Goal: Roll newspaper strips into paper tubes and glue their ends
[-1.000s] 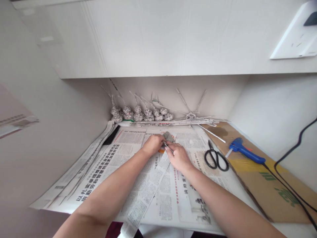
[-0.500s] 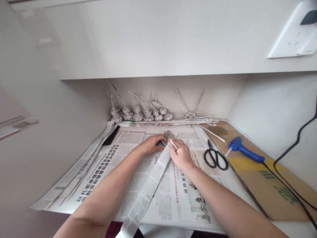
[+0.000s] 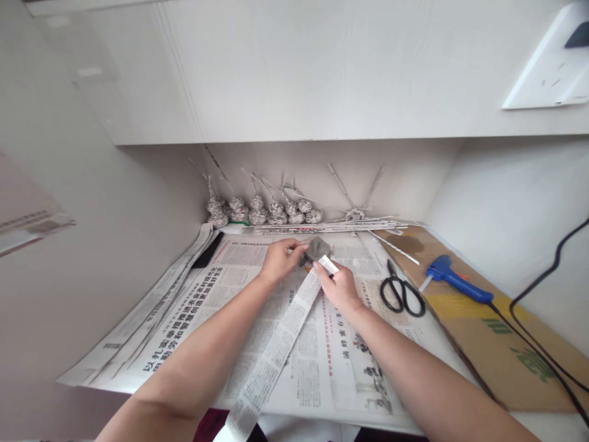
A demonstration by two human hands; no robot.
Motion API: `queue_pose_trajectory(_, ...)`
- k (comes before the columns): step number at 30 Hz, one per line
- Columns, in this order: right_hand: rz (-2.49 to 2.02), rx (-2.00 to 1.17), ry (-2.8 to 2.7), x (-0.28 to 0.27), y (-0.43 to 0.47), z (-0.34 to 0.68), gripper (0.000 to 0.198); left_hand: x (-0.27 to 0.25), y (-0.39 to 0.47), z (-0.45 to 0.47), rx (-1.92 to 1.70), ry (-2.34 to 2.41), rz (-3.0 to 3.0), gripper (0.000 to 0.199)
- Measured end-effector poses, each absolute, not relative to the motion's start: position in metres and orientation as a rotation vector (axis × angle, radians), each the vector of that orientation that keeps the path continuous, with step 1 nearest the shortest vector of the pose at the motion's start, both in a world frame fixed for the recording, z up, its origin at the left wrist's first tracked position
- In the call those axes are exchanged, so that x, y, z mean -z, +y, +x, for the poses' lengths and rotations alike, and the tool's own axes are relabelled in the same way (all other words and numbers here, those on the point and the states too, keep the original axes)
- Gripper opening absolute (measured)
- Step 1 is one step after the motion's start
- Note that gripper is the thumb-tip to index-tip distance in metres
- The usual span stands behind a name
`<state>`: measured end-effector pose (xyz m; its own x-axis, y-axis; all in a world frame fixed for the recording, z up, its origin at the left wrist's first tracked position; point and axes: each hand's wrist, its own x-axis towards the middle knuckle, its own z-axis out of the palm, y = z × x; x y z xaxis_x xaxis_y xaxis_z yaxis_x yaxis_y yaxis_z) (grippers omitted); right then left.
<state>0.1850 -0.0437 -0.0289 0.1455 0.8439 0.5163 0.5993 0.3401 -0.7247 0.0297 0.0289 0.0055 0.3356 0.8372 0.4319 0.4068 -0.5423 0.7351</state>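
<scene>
A long strip of newspaper [image 3: 276, 350] runs from the table's front edge up to the middle. My right hand [image 3: 341, 290] is closed on its far end, thumb on top, with the tip of the strip lying across the fingers. Just beyond that end sits a crumpled grey cloth [image 3: 318, 248]. At the cloth's left edge, my left hand [image 3: 281, 259] pinches it between thumb and fingers. A small orange bit shows beneath the cloth, too small to make out. Both hands are above the newspaper sheet [image 3: 239, 288] covering the table.
Black-handled scissors [image 3: 401, 291] and a blue glue gun [image 3: 455, 279] with a cord lie to the right, the gun on cardboard [image 3: 497, 362]. Woven paper gourd shapes [image 3: 276, 212] and rolled paper sticks [image 3: 322, 227] line the back. Paper strips [image 3: 151, 307] lie left.
My left hand has shifted slightly left, exposing more of the cloth. The strip's end, earlier narrow between my right fingers, now lies spread flat across them.
</scene>
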Motion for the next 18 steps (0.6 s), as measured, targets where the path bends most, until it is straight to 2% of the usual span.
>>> queue_pose_trajectory(6,-1.363,-0.441,-1.473,0.032,-0.04,0.186,0.038,-0.022,0.009,0.044,-0.806,0.839,1.323,0.034)
queue_pose_trajectory(9,-1.363,-0.441,-1.454,0.031,-0.039,0.186,0.036,-0.029,-0.003,0.046,-0.684,0.809,1.144,0.035)
queue_pose_trajectory(12,-1.319,-0.41,-1.545,0.03,-0.04,0.186,0.031,-0.033,-0.012,0.044,-0.713,0.837,1.085,0.029)
queue_pose_trajectory(18,-1.253,-0.483,-1.664,0.033,-0.041,0.185,0.021,-0.023,-0.021,0.036,-0.795,0.708,0.948,0.035)
